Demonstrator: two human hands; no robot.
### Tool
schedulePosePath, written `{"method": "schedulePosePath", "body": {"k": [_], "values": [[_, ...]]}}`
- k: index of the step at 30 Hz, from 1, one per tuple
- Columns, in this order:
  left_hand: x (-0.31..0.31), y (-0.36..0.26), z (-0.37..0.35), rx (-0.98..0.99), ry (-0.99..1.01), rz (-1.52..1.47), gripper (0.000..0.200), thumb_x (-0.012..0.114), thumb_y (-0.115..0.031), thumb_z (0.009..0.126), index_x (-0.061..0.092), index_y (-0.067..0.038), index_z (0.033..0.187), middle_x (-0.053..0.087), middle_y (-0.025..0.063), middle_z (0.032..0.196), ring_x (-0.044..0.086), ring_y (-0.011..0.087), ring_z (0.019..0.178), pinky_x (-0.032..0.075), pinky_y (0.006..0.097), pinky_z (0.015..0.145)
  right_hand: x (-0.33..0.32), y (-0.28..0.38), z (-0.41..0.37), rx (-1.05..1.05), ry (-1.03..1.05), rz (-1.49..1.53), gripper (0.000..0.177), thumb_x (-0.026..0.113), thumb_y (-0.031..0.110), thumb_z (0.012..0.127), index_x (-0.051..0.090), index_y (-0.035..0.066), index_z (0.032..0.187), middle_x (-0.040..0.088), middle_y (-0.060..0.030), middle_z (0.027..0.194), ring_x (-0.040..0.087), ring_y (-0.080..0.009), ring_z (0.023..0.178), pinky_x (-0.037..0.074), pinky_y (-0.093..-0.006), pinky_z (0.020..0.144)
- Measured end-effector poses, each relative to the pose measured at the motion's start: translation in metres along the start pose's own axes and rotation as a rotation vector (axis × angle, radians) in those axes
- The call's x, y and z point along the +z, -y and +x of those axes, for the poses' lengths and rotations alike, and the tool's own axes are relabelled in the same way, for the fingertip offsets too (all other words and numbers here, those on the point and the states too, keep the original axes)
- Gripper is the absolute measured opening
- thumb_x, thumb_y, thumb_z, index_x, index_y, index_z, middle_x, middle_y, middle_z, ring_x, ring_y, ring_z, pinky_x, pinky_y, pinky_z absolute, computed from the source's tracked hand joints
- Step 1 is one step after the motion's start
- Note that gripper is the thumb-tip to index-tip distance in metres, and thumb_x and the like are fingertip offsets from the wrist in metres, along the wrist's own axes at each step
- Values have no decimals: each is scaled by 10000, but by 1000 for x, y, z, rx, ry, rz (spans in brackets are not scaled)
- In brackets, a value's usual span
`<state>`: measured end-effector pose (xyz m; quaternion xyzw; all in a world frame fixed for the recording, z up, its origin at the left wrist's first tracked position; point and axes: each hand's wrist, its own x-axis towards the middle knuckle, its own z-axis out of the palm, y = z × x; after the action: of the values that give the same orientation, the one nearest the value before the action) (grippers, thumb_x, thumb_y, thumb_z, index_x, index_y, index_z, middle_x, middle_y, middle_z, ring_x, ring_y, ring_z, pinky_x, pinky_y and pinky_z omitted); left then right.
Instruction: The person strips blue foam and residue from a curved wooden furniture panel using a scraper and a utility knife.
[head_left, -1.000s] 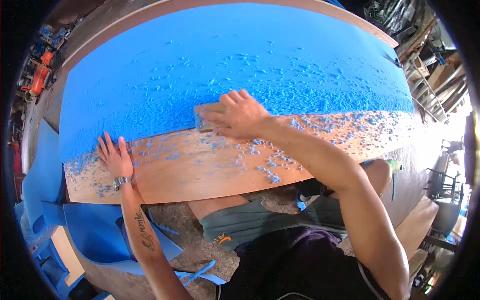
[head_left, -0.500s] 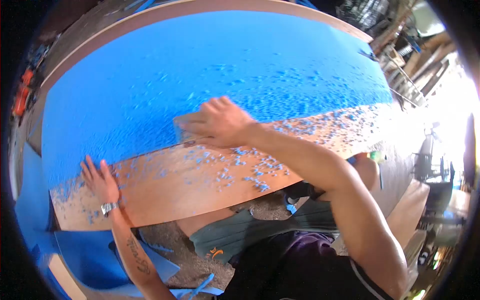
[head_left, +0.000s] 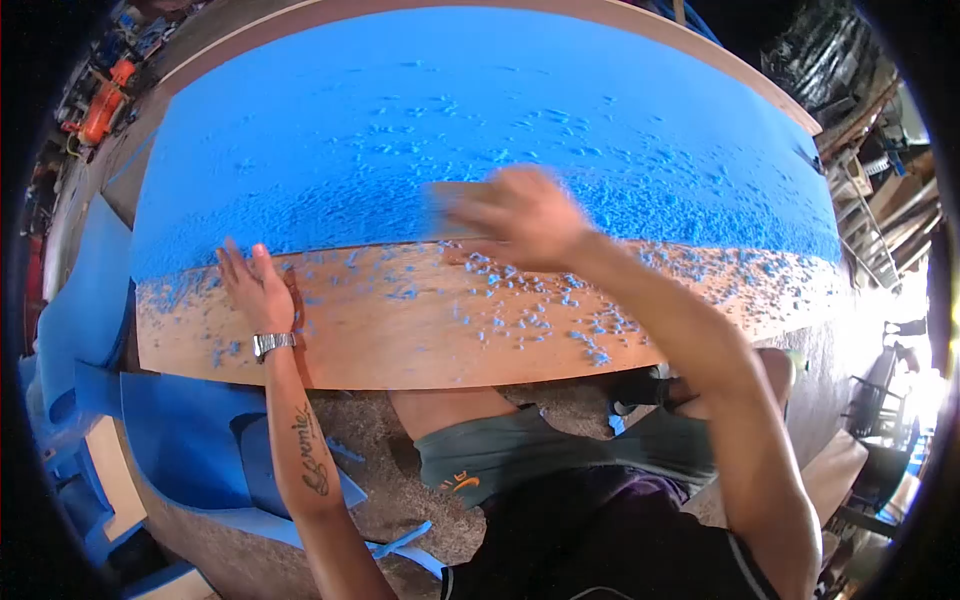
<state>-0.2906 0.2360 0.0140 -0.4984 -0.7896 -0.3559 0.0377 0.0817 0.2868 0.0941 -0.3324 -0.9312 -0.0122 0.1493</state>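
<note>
A large blue foam sheet point(head_left: 330, 110) lies over a plywood board point(head_left: 400, 345), whose near strip is bare wood. Thick blue crumbs point(head_left: 330, 210) cover the sheet along its near edge, and loose bits are scattered on the wood. My right hand point(head_left: 525, 215), smeared by motion, is closed around a flat tan block point(head_left: 450, 200) at that foam edge. The block's underside is hidden. To the left, my left hand point(head_left: 258, 290) lies flat with fingers apart, across the board and the sheet's near edge.
Blue foam offcuts point(head_left: 180, 440) lie at the lower left, with thin strips point(head_left: 405, 540) on the rough floor. A raised wooden rim point(head_left: 330, 12) curves along the far side. Stacked timber point(head_left: 900, 200) and chairs point(head_left: 875, 400) are at the right. Orange equipment point(head_left: 102, 112) sits far left.
The camera view has turned, so the board appears higher and farther right. My right hand with the block has shifted slightly right along the foam edge. My left hand stays flat.
</note>
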Motion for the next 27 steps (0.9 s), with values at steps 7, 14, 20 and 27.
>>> {"method": "schedulePosePath", "body": {"k": [7,14,20,27], "values": [[-5,-7,-2,-25,15,-17,681,349,-554,919,317,-91,1417,229,187,1483,187,373,1371,155,522,1095,-15,-25,-38,51,352,-51,461,515,483,858,508,283,1273,546,-117,1062,516,-284,952,410,-449,834],[-2,-7,-2,-20,37,40,676,353,-546,920,292,-108,1430,239,163,1487,198,357,1372,150,512,1095,-3,14,19,-119,144,-77,484,536,494,843,517,261,1267,550,-24,1218,520,-263,939,415,-450,818],[0,-2,-3,20,19,-81,677,338,-529,929,269,-86,1436,239,173,1485,201,341,1375,139,505,1098,29,25,34,-37,209,17,435,434,480,900,502,261,1270,505,30,1279,529,-241,942,432,-448,829],[-4,-14,-1,4,53,37,666,345,-510,934,277,-68,1428,239,180,1483,204,344,1372,143,495,1102,-46,-26,-65,-4,191,-147,423,485,458,889,517,251,1257,534,50,1280,521,-224,849,447,-415,766]]}}
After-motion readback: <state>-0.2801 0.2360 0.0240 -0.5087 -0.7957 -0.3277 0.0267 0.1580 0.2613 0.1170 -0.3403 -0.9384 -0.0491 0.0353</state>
